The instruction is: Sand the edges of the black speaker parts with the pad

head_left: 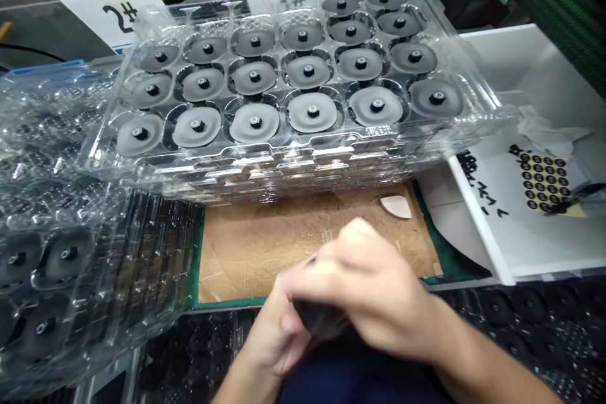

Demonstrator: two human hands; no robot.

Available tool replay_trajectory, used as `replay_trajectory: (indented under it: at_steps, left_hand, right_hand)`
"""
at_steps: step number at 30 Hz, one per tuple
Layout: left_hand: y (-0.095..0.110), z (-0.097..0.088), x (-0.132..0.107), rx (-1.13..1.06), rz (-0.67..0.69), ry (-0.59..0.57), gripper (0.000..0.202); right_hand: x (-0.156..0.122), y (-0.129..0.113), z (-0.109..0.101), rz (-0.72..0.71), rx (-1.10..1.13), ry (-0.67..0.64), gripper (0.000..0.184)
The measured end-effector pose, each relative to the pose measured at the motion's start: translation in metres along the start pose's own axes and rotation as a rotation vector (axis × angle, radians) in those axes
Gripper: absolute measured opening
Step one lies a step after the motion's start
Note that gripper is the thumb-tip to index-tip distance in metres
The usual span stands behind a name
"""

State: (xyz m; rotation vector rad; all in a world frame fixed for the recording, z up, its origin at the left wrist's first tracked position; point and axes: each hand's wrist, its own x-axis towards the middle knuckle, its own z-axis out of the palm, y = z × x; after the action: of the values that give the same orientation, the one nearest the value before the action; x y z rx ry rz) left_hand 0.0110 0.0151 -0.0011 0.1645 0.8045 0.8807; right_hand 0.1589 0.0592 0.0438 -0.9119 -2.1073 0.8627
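Note:
Close to my body, both hands meet around a dark rounded part [322, 322] that is mostly covered by my fingers. My left hand [279, 322] is closed on its left side. Over its top, my right hand [372, 284] is curled and slightly blurred, its fingers bent against the part. Beyond my hands stands a stack of clear plastic trays [284, 161]. In the top tray's pockets sit grey rounded discs [255, 123], each with a short black stem in the middle.
Under my hands lies a brown cardboard sheet [265, 246] with a small pale scrap [396, 206]. At right, a white bin [492, 227] holds a sheet of round black stickers [544, 182] and small black bits. More clear trays [95, 278] are stacked at left. Paper signs [118, 9] stand behind.

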Motion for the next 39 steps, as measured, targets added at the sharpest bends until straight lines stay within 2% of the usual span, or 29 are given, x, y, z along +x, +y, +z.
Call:
replay_trajectory:
  at_steps: [1, 3, 5, 6, 8, 11, 13, 15, 18, 20, 21, 23, 25, 27, 28, 31, 32, 34, 36, 39]
  left_hand:
    - [0.0, 0.0, 0.0, -0.028, 0.007, -0.034, 0.06]
    - [0.003, -0.001, -0.002, -0.097, 0.003, -0.098, 0.057]
    - [0.005, -0.002, -0.002, -0.131, 0.008, -0.104, 0.059]
    - [0.006, -0.003, -0.001, -0.128, 0.016, -0.082, 0.06]
    - [0.007, -0.005, 0.001, -0.124, 0.03, -0.04, 0.058]
    - [0.007, -0.009, 0.006, -0.15, 0.048, -0.014, 0.046]
    - [0.006, -0.01, 0.009, -0.171, 0.054, -0.011, 0.043]
    - [0.005, -0.009, 0.011, -0.181, 0.051, -0.004, 0.043]
    - [0.002, -0.005, 0.011, -0.179, 0.061, 0.032, 0.045]
    - [-0.001, -0.004, 0.01, -0.159, 0.078, 0.047, 0.047]
    - [-0.003, -0.005, 0.009, -0.141, 0.075, 0.055, 0.048]
    - [-0.007, -0.01, 0.007, -0.108, 0.043, 0.09, 0.047]
    - [-0.01, -0.017, 0.003, -0.086, 0.006, 0.145, 0.046]
    - [-0.011, -0.021, 0.001, -0.063, 0.016, 0.19, 0.048]
    - [-0.011, -0.02, 0.0, -0.043, 0.031, 0.2, 0.049]
    - [-0.008, -0.012, -0.001, 0.005, 0.05, 0.188, 0.039]
    - [-0.006, -0.009, -0.002, 0.004, 0.048, 0.172, 0.038]
    - [-0.001, -0.005, -0.004, -0.014, 0.059, 0.148, 0.04]
    - [0.003, -0.005, -0.006, -0.019, 0.071, 0.125, 0.048]
    - [0.005, -0.008, -0.007, -0.015, 0.071, 0.087, 0.057]
  right_hand:
    - [-0.002, 0.01, -0.001, 0.088, 0.004, 0.085, 0.025]
    - [-0.01, 0.029, 0.0, 0.372, 0.037, 0.221, 0.023]
    - [-0.024, 0.044, 0.006, 0.622, 0.157, 0.253, 0.022]
    - [-0.033, 0.049, 0.012, 0.692, 0.236, 0.236, 0.022]
    - [-0.054, 0.052, 0.028, 0.761, 0.359, 0.199, 0.024]
    - [-0.083, 0.053, 0.052, 0.834, 0.416, 0.22, 0.028]
    - [-0.092, 0.054, 0.058, 0.874, 0.442, 0.261, 0.03]
    - [-0.091, 0.052, 0.053, 0.896, 0.456, 0.309, 0.03]
    - [-0.067, 0.038, 0.033, 0.818, 0.431, 0.413, 0.025]
    - [-0.044, 0.02, 0.022, 0.642, 0.351, 0.429, 0.022]
    - [-0.033, 0.01, 0.019, 0.54, 0.292, 0.392, 0.022]
    - [-0.017, -0.005, 0.017, 0.354, 0.16, 0.233, 0.025]
    - [-0.009, -0.013, 0.019, 0.275, 0.092, 0.015, 0.024]
    - [-0.006, -0.014, 0.021, 0.269, 0.08, -0.148, 0.022]
    - [-0.005, -0.013, 0.023, 0.27, 0.064, -0.147, 0.022]
    - [-0.003, -0.012, 0.026, 0.201, -0.043, 0.06, 0.028]
    - [-0.004, -0.013, 0.025, 0.171, -0.041, 0.089, 0.029]
    - [-0.008, -0.015, 0.018, 0.149, 0.051, -0.001, 0.026]
    - [-0.017, -0.017, 0.007, 0.208, 0.133, -0.144, 0.021]
    - [-0.028, -0.018, -0.005, 0.301, 0.051, -0.182, 0.021]
